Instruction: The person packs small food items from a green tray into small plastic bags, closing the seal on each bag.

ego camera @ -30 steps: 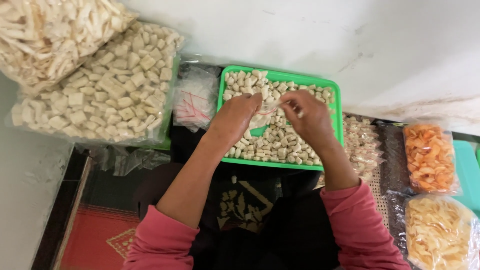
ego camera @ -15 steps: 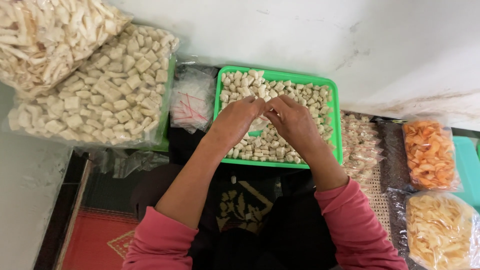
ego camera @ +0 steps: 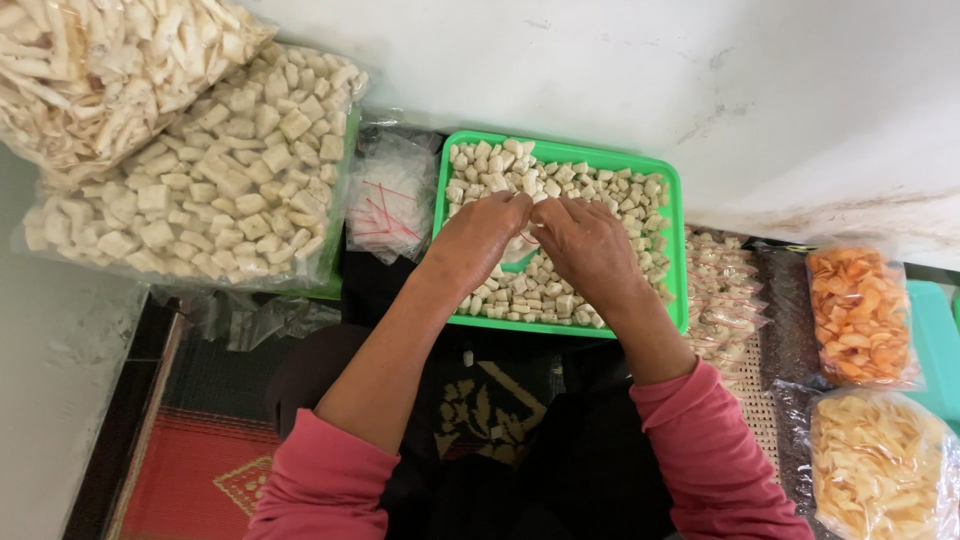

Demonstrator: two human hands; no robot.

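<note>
A person's left hand (ego camera: 478, 235) and right hand (ego camera: 585, 240) meet fingertip to fingertip over a green tray (ego camera: 672, 215) spread with pale snack cubes (ego camera: 520, 295). Both grips are pinched on a small clear packet (ego camera: 527, 238) held just above the cubes; what it holds appears to be a few of them, though the fingers hide most of it. Left of the tray lie small plastic bags with red strips (ego camera: 385, 200) and a large bag of cubes (ego camera: 190, 175). Filled small packets (ego camera: 725, 290) are piled to the right.

Home snack-packing spot: bulk cracker bags (ego camera: 190, 190), floor mat (ego camera: 190, 480).
</note>
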